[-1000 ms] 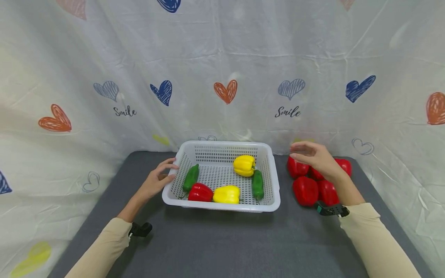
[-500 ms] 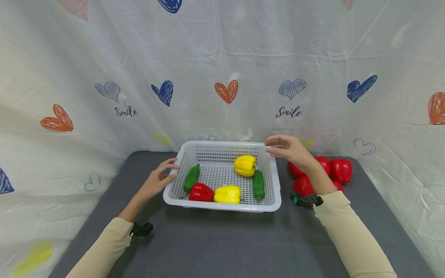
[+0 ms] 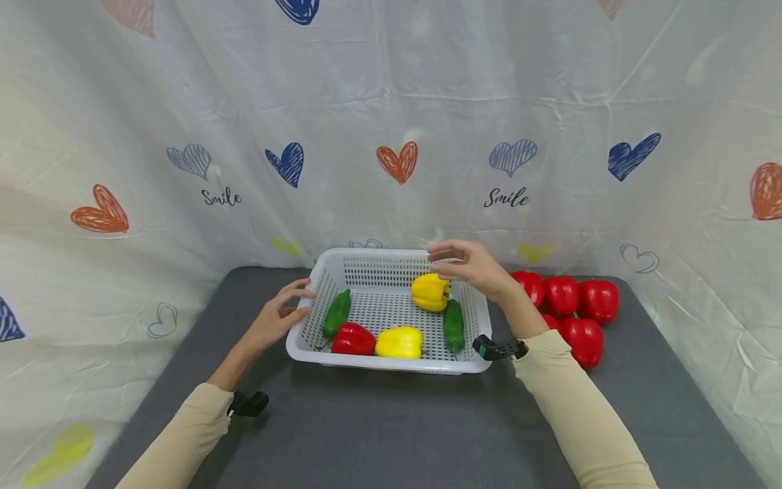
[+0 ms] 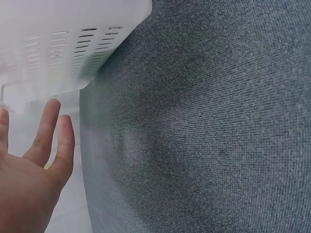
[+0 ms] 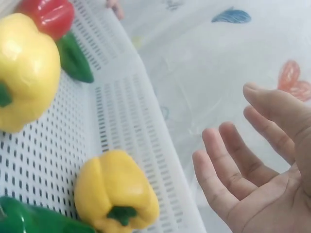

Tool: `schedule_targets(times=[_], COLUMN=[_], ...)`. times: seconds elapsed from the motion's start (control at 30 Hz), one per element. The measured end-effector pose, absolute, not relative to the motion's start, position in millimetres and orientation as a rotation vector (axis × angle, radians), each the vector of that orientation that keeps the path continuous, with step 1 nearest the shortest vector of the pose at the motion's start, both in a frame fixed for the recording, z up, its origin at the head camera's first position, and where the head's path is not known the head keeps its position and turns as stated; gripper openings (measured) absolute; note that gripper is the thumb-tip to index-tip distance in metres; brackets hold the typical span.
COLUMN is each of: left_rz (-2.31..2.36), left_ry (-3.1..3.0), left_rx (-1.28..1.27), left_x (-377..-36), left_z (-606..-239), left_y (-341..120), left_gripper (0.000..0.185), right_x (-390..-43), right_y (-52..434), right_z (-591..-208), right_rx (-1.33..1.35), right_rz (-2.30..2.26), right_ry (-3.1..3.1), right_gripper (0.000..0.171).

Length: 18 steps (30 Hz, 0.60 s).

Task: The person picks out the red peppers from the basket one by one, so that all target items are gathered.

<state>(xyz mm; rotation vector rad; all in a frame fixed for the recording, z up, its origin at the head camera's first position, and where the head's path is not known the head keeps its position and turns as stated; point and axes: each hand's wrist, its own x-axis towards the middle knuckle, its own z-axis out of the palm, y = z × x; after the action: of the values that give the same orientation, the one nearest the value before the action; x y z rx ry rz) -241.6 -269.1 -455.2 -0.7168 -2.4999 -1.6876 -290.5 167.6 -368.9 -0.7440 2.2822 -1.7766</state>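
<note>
White basket (image 3: 391, 363) hides part of the right wrist; right hand (image 3: 467, 265) hovers empty, fingers relaxed, above its yellow pepper (image 3: 430, 292). Left hand (image 3: 275, 319), fingers loose, touches its left rim.

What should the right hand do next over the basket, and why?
Probably lower the right hand onto the rear yellow pepper and close its grip. The hand hovers open just above that pepper, holding nothing, while the left hand rests on the white basket at its left rim, steadying it.
</note>
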Motion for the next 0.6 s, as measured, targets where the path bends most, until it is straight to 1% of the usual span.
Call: schedule_targets(times=[0.4, 0.6], left_rz=[-1.681, -1.699], left_ry=[-2.498, -2.488], left_rx=[-0.714, -0.728], left_x=[-240, -241], left_z=[-453, -454], left_y=[-269, -270], left_gripper=[0.031, 0.031], right_x=[-298, -301], right_y=[117, 93], right_z=[-371, -376], right_rx=[-0.843, -0.833], right_rz=[-1.714, -1.738], right_ry=[2.198, 2.082], right_gripper=[0.037, 0.037])
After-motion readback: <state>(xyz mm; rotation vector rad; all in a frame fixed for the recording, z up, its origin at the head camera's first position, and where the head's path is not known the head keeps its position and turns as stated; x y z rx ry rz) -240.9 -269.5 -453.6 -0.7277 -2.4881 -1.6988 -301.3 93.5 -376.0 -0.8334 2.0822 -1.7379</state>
